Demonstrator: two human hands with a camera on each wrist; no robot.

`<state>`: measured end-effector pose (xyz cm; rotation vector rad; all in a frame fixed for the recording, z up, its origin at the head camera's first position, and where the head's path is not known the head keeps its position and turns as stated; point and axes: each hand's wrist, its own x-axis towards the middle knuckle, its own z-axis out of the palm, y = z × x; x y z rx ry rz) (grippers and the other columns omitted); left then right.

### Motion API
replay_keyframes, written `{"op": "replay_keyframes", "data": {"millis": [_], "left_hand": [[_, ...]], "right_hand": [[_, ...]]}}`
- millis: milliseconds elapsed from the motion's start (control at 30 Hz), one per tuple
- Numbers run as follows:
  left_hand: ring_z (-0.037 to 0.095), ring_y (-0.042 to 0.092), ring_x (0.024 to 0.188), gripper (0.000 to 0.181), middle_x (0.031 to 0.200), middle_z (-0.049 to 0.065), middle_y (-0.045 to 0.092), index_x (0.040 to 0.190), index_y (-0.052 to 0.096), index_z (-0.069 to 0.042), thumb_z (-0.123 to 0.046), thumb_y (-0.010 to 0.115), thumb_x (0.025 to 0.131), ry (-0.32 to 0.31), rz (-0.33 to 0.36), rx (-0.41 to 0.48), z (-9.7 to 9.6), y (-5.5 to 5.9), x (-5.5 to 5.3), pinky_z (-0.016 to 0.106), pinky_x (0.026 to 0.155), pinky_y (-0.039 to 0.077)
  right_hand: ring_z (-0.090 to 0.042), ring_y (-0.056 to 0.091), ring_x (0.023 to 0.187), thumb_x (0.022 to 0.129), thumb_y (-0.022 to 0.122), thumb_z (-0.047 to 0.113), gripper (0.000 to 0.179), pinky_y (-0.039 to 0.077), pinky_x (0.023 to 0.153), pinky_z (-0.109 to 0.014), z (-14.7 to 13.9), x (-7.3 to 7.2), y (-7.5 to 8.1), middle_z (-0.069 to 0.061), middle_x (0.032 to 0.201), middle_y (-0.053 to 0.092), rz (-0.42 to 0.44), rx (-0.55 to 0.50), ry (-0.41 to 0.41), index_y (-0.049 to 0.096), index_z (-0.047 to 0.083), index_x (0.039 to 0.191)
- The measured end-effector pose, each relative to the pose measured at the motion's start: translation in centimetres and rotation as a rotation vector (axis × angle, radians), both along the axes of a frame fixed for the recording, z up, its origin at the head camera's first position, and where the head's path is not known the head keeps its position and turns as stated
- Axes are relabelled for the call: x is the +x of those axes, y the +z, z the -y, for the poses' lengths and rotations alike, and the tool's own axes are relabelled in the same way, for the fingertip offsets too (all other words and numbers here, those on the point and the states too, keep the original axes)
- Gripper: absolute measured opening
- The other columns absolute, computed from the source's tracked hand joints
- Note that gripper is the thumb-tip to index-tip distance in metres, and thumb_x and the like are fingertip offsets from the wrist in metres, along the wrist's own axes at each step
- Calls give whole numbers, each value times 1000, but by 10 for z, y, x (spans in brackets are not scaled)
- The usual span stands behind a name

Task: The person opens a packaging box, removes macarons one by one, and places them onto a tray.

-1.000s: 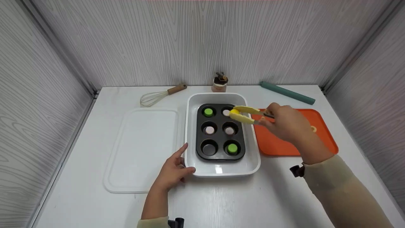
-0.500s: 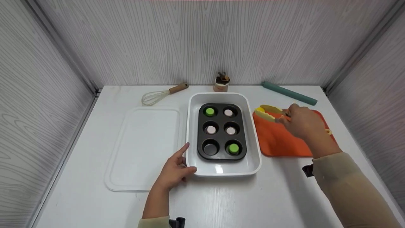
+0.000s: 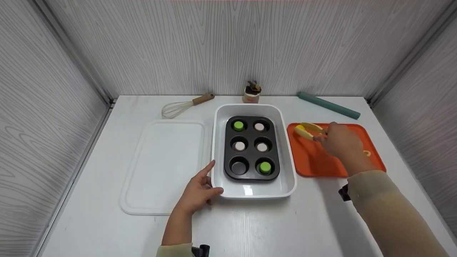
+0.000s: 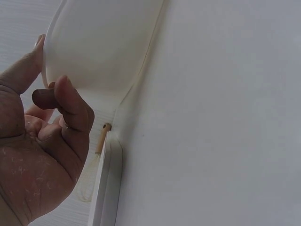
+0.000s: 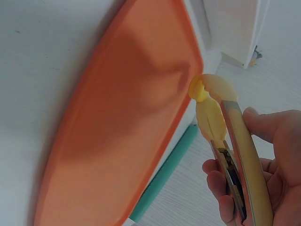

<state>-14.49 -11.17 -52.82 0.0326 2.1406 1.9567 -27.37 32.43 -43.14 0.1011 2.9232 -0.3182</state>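
In the head view, my right hand (image 3: 342,142) grips a pair of cream-tipped tongs (image 5: 244,155). Between the tong tips is a small yellow piece (image 5: 201,92), held over the orange tray (image 3: 317,167). My left hand (image 3: 196,191) is at the near left corner of a white bin (image 3: 291,189), index finger extended along its side and thumb against the front rim; its remaining fingers are bent. A dark muffin tin (image 3: 250,153) lies in the bin. Its cups hold green discs (image 3: 265,167) and pale pink discs (image 3: 240,146), while the near left cup is bare.
A translucent lid (image 3: 164,167) lies left of the bin. At the back are a whisk (image 3: 187,105), a small pot (image 3: 252,93) and a green rolling pin (image 3: 328,105). A cream ring (image 3: 367,153) lies on the orange tray's right part.
My right hand has carried the tongs and yellow piece from above the muffin tin rightward to above the orange tray. The left hand stays at the bin's corner.
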Motion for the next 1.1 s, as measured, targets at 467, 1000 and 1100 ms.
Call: {"op": "replay_keyframes", "data": {"millis": [467, 1000, 1100], "left_hand": [[15, 58, 60, 98, 91, 13, 67, 166, 36, -13, -2, 87, 83, -1, 1, -25, 0, -1, -1, 27, 49, 49], [13, 56, 61, 97, 91, 14, 65, 166, 35, -11, 0, 86, 84, -12, -7, 36, 2, -2, 0, 26, 49, 49], [13, 55, 60, 97, 91, 14, 65, 166, 35, -11, 0, 86, 84, -11, -8, 38, 1, -2, 0, 26, 49, 49]], "right_hand": [[-32, 56, 84, 100, 70, 53, 67, 48, 66, -38, 4, -7, -10, -16, 95, 57, 84, -29, -89, 54, -7, 126], [-40, 61, 95, 101, 64, 57, 77, 55, 73, -52, 39, 20, 23, -28, 122, 63, -162, -137, 13, 50, -8, 141], [-38, 62, 92, 100, 66, 57, 77, 55, 72, -50, 56, 27, 31, -26, 123, 64, -171, -134, 54, 51, -5, 144]]}}
